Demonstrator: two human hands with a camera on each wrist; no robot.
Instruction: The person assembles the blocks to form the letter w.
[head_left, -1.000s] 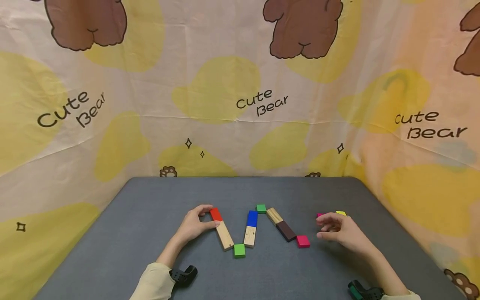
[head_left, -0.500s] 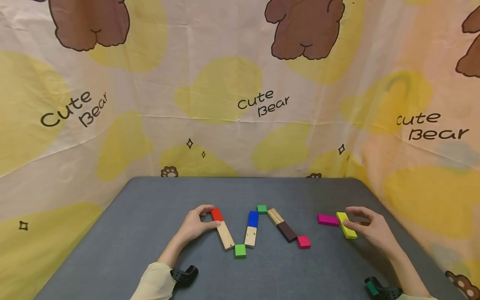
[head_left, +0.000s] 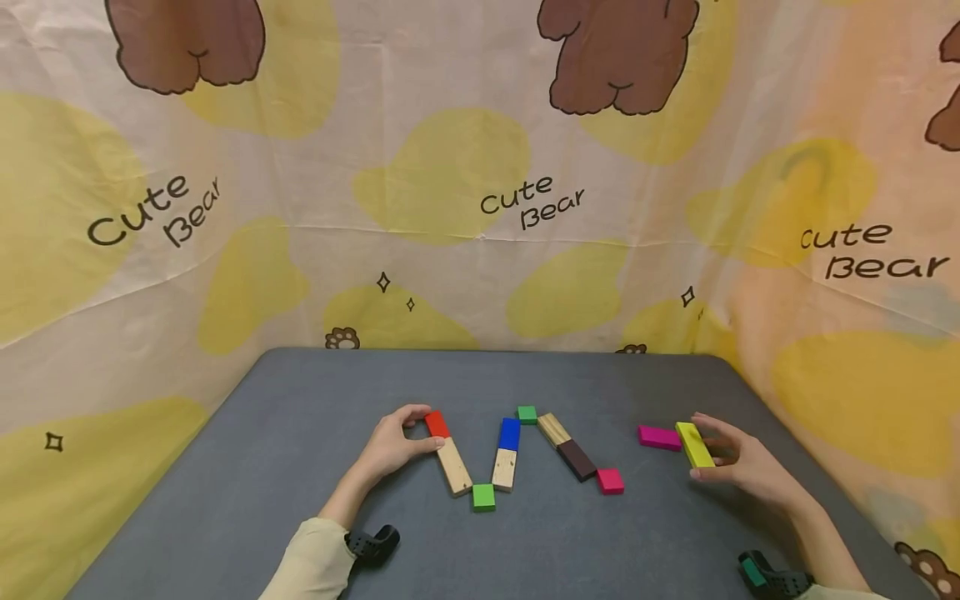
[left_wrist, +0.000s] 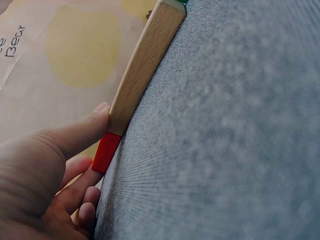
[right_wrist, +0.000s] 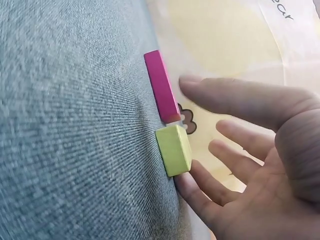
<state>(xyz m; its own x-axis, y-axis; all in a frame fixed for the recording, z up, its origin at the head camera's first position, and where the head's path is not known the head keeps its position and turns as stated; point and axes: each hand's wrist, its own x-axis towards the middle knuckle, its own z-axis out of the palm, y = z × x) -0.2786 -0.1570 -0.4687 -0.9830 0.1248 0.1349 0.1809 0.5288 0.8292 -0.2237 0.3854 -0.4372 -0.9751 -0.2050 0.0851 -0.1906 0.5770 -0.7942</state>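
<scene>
My left hand (head_left: 393,446) holds the left end of a zigzag row on the table. Its thumb and index finger span a red block (left_wrist: 106,151), whose end meets a plain wooden block (left_wrist: 145,70) lying in line with it. Over at the right, my right hand (head_left: 750,467) is beside a yellow block (head_left: 695,445), fingers parted around its right side. In the right wrist view, the thumb stands apart from this block, while a fingertip is at its lower edge. A magenta block (right_wrist: 162,86) lies end-on to the yellow one.
The zigzag continues with a light green block (head_left: 483,497), a blue block (head_left: 509,433) in line with a wooden one, a darker green block (head_left: 527,414), a striped wooden block (head_left: 553,429), a dark brown block (head_left: 576,460) and a pinkish-red block (head_left: 611,481). A printed cloth hangs behind the grey table (head_left: 540,550).
My right hand has moved rightward off the magenta and yellow blocks, uncovering them, and its thumb has come down near the yellow block's near end. The left hand stays at the red block.
</scene>
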